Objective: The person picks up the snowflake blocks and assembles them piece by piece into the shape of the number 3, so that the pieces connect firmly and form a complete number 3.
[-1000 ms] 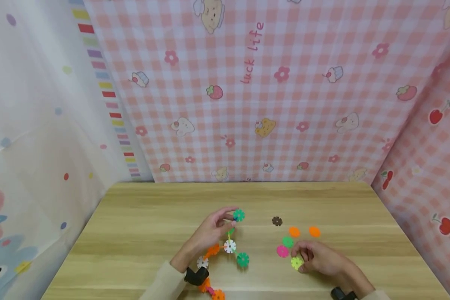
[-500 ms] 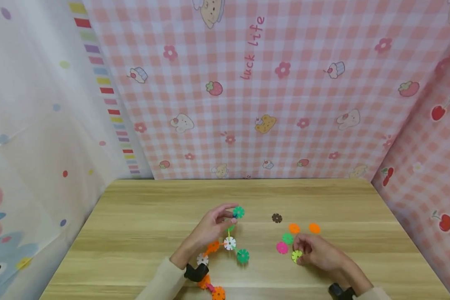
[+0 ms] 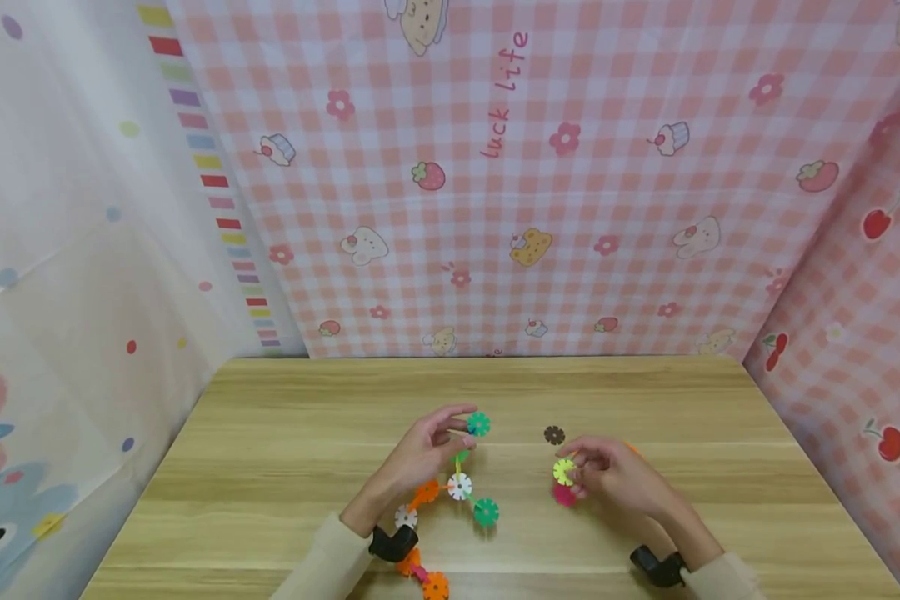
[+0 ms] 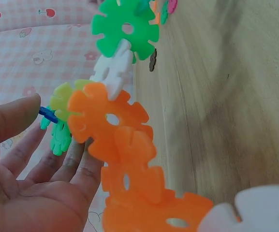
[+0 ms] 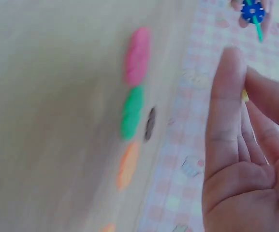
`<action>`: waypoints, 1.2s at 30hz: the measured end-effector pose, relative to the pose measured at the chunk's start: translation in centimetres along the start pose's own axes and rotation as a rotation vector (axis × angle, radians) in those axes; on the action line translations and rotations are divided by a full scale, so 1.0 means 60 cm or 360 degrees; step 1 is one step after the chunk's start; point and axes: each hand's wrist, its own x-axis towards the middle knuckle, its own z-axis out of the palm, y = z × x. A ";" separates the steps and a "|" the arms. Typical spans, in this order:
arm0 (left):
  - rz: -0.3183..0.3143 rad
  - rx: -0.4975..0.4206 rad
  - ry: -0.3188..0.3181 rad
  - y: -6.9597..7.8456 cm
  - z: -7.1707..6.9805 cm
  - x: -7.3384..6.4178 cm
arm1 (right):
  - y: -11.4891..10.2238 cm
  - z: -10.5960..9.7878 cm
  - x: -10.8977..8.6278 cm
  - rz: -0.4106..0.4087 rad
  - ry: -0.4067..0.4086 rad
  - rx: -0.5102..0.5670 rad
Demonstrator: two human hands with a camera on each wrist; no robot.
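My left hand (image 3: 423,446) pinches a small blue notched disc (image 4: 48,114), part of a linked chain of plastic snowflake discs. A green disc (image 3: 478,424) sits at the chain's end by my fingertips. Further along come a white disc (image 3: 460,487), another green disc (image 3: 486,512) and orange discs (image 4: 105,121), running below the left wrist. Between thumb and fingers, my right hand (image 3: 622,475) grips a loose yellow snowflake disc (image 3: 563,472), held above the table. In the right wrist view only a sliver of that disc shows.
Loose discs lie on the wooden table (image 3: 307,417): pink (image 3: 565,495), brown (image 3: 554,435), green (image 5: 132,113) and orange (image 5: 128,166). My right hand covers some of them in the head view. A checked pink cloth (image 3: 450,208) hangs behind the table.
My right hand has lifted the yellow disc and carried it left and away from me, over the loose discs. My left hand and the chain have stayed nearly still.
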 end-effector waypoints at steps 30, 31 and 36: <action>0.0067 -0.0076 -0.0108 0.005 0.007 0.006 | -0.019 0.065 0.103 -0.0068 -0.0101 0.1263; 0.0068 -0.0075 -0.0105 0.005 0.007 0.006 | -0.019 0.066 0.103 -0.0075 -0.0112 0.1289; 0.0066 -0.0075 -0.0107 0.006 0.006 0.005 | -0.016 0.070 0.105 -0.0125 -0.0148 0.1412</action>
